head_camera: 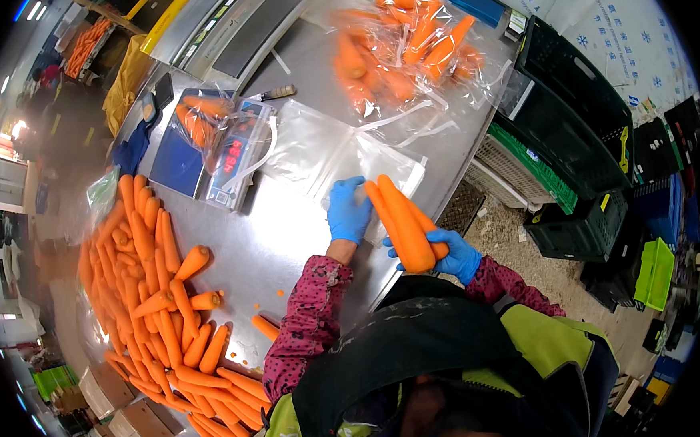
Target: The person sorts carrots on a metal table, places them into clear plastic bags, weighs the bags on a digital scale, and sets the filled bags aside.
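My right hand, in a blue glove, holds several carrots together above the metal table's near edge. To their left, my left hand, gloved too, rests at the near edge of a stack of clear plastic bags; whether it pinches a bag cannot be told. Beyond the stack is a blue digital scale with a lit red display, bearing a bag of carrots. Filled carrot bags lie at the table's far right. A large heap of loose carrots covers the left side.
A knife handle lies beyond the bags, near a grey-topped machine. Dark plastic crates stand right of the table, above a green crate. One loose carrot lies beside my left sleeve. Cardboard boxes stand at lower left.
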Action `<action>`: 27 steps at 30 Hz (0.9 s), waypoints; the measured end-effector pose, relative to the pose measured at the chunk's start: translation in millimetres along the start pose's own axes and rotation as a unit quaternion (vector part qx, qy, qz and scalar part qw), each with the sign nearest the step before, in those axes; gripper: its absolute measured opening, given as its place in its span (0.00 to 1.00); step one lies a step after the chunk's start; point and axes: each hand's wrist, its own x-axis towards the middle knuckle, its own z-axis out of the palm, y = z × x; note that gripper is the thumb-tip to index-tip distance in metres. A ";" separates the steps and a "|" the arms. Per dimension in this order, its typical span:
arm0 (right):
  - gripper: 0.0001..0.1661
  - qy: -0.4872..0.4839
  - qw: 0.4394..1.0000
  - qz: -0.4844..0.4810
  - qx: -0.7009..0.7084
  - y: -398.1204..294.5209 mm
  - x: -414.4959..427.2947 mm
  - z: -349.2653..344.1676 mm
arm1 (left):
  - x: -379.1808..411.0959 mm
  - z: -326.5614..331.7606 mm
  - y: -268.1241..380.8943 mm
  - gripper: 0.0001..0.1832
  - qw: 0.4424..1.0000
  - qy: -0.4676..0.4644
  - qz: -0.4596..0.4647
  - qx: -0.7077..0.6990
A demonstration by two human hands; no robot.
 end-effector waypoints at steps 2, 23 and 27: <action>0.48 -0.003 1.000 -0.011 0.016 1.6 -7.7 -4.4 | -3.1 -0.8 19.0 0.10 0.994 -0.023 0.036 0.100; 0.43 0.037 0.994 0.004 -0.099 0.4 25.1 19.8 | -28.6 -61.3 48.5 0.07 0.964 -0.095 -0.054 -0.244; 0.46 0.071 0.939 -0.116 -0.315 13.8 40.4 70.6 | -71.6 -84.5 68.0 0.12 0.955 0.031 -0.077 -0.284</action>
